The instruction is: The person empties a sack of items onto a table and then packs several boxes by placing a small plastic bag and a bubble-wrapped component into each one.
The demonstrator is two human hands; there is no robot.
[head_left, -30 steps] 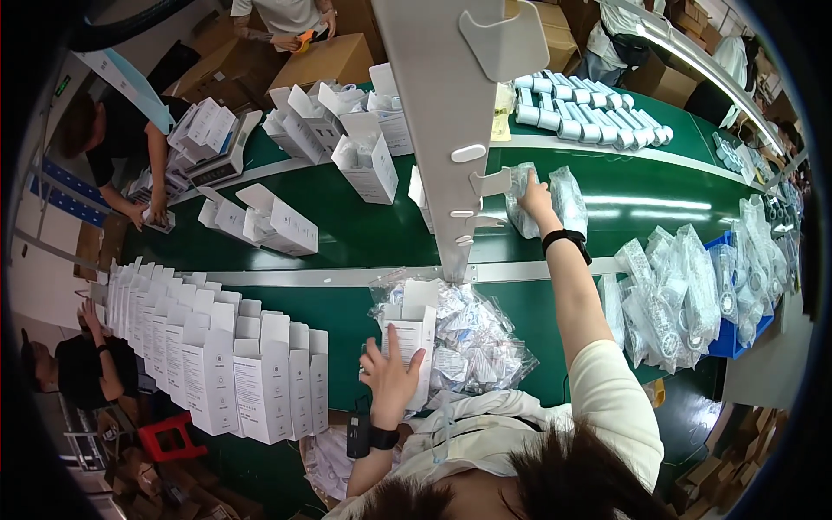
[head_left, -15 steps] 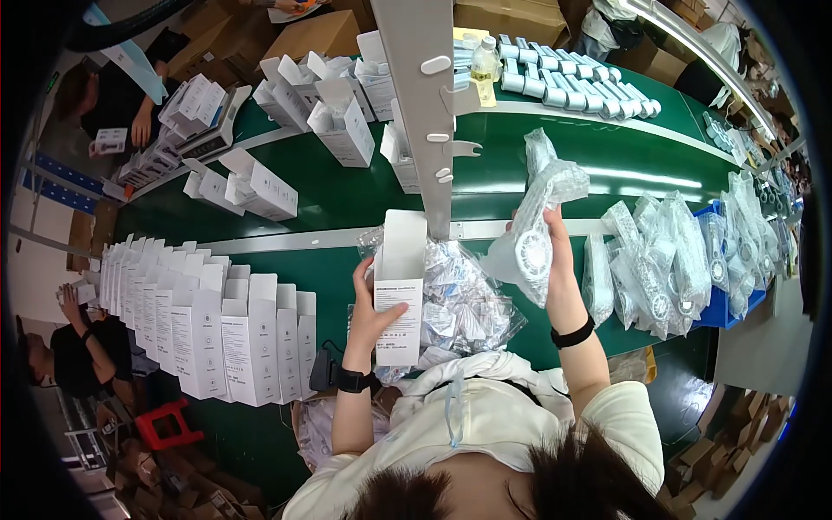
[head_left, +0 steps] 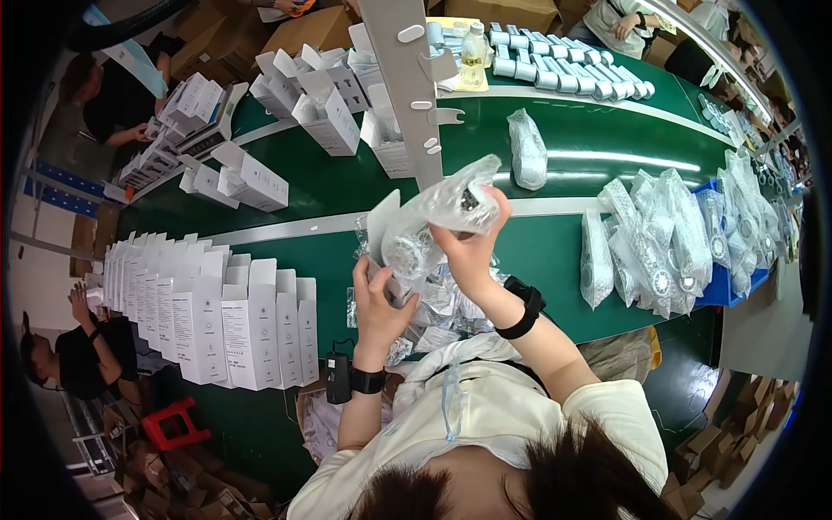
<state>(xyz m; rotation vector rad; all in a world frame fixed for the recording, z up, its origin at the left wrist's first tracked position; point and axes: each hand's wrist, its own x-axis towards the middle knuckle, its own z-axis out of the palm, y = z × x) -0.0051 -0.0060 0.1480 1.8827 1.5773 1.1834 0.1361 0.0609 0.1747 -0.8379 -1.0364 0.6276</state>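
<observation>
Head view: we hold two things
Left hand (head_left: pixel 381 314): one box (head_left: pixel 382 227), tilted
Right hand (head_left: pixel 472 251): one bagged part (head_left: pixel 448 204), at the box's opening
Blue bin (head_left: pixel 752 283): wrapped parts (head_left: pixel 745 234), too overlapped to count

Red stool (head_left: pixel 170 411) on dark green floor (head_left: pixel 236 426), green worktable (head_left: pixel 555 260)

A red stool (head_left: pixel 156 426) sits at the near left, a clear bottle (head_left: pixel 473 57) stands at the far middle, and brown cartons (head_left: pixel 735 440) lie at the near right.
</observation>
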